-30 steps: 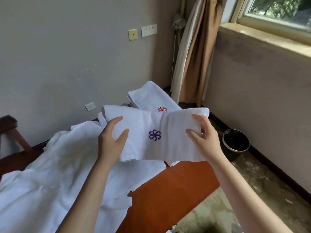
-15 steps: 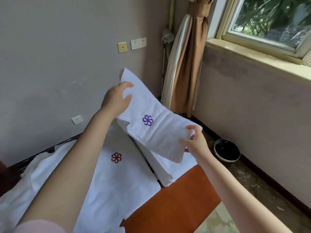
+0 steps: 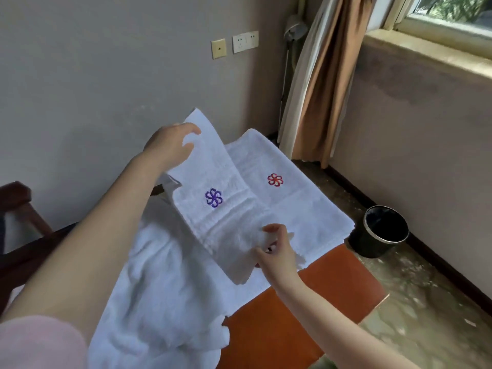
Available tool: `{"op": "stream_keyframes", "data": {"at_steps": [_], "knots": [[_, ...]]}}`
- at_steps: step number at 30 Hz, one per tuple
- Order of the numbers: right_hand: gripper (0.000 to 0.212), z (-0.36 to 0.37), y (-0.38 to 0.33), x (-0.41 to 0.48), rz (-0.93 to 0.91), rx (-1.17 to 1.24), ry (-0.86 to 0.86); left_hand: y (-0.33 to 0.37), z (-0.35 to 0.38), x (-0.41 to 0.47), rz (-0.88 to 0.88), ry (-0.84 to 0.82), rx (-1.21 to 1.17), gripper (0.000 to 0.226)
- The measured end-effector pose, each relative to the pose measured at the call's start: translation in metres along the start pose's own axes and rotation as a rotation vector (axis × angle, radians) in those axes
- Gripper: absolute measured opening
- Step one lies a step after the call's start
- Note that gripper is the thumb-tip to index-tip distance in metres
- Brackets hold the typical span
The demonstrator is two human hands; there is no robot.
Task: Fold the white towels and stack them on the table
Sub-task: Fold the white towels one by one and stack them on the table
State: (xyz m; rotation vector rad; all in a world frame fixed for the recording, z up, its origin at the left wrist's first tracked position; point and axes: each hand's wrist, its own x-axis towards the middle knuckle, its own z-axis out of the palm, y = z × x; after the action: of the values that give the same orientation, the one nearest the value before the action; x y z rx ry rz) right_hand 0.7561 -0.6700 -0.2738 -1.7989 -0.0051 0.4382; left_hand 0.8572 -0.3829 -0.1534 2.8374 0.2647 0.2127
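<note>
A folded white towel with a purple flower emblem (image 3: pixel 221 206) hangs tilted over the far end of the orange table (image 3: pixel 300 310). My left hand (image 3: pixel 170 145) grips its far upper end. My right hand (image 3: pixel 277 249) pinches its near lower corner. Just right of it and beneath its lower edge lies a stack of folded white towels (image 3: pixel 290 198); the top one bears a red flower emblem. A heap of unfolded white towels (image 3: pixel 157 288) covers the left part of the table.
A black waste bin (image 3: pixel 383 230) stands on the floor right of the table, by the wall under the window. Brown and white curtains (image 3: pixel 319 83) hang in the corner. A dark wooden chair (image 3: pixel 21 209) is at the left.
Both hands have carried the purple-emblem towel from in front of me out to the far end of the table, and it now comes down beside the red-emblem stack.
</note>
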Motion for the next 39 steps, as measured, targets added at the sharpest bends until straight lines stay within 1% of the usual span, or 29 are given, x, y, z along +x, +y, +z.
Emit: {"op": "stream_keyframes", "data": {"at_steps": [6, 10, 12, 14, 18, 21, 26, 29, 31, 33, 36, 39], "knots": [[0.041, 0.026, 0.044, -0.025, 0.100, -0.109, 0.047, -0.031, 0.030, 0.002, 0.025, -0.169, 0.059, 0.036], [0.038, 0.034, 0.065, -0.022, 0.199, -0.253, 0.065, -0.033, 0.056, 0.005, 0.053, -0.197, 0.134, 0.037], [0.039, 0.034, 0.072, -0.017, 0.273, -0.346, 0.023, -0.032, 0.069, 0.007, 0.066, -0.195, 0.176, 0.039], [0.041, 0.031, 0.077, -0.015, 0.284, -0.459, -0.041, -0.033, 0.079, 0.009, 0.067, -0.179, 0.198, 0.043], [0.040, 0.022, 0.075, -0.008, 0.181, -0.798, -0.142, -0.038, 0.086, 0.016, 0.067, -0.168, 0.222, 0.049], [0.037, 0.019, 0.060, 0.006, 0.097, -0.950, -0.141, -0.042, 0.089, 0.019, 0.070, -0.192, 0.209, 0.050], [0.037, 0.030, 0.027, 0.046, -0.069, -0.922, -0.106, -0.048, 0.092, 0.017, 0.059, -0.208, 0.164, 0.052], [0.040, 0.044, 0.008, 0.079, -0.153, -0.806, -0.087, -0.055, 0.092, 0.016, 0.029, -0.206, 0.113, 0.062], [0.044, 0.055, -0.005, 0.106, -0.204, -0.710, -0.120, -0.065, 0.092, 0.017, -0.014, -0.218, 0.060, 0.070], [0.049, 0.067, -0.018, 0.136, -0.267, -0.663, -0.154, -0.075, 0.094, 0.021, -0.070, -0.234, 0.035, 0.077], [0.055, 0.088, -0.032, 0.173, -0.382, -0.673, -0.185, -0.090, 0.103, 0.032, -0.167, -0.259, 0.018, 0.081], [0.058, 0.109, -0.026, 0.197, -0.494, -0.764, -0.244, -0.098, 0.120, 0.046, -0.215, -0.280, 0.051, 0.081]]}}
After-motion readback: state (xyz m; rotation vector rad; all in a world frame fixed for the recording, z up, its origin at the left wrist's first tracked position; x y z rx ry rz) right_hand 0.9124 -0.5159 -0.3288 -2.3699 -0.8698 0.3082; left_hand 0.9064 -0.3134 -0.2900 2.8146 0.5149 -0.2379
